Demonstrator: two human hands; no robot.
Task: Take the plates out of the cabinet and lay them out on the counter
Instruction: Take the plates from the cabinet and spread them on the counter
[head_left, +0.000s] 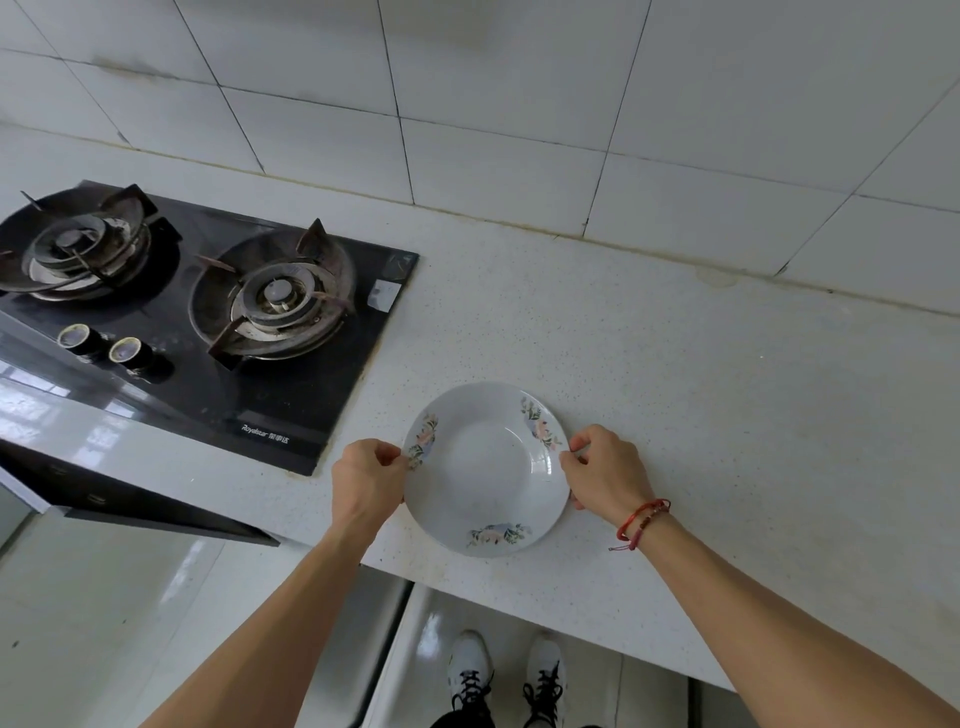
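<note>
Right, I have the plate (485, 467) pinched by its rim on 2 sides: my left hand (366, 475) curls round the edge nearer the stove (291, 400), my right hand (608, 470) round the edge away from it. The plate is on or just above the counter (675, 389), just right of the stove; I cannot tell if it touches. I judge it glazed ceramic: stiff, slick, breakable, fairly light, so opposite rim edges suit best. Only the stove's corner is near; the wall (519, 156) is well behind.
</note>
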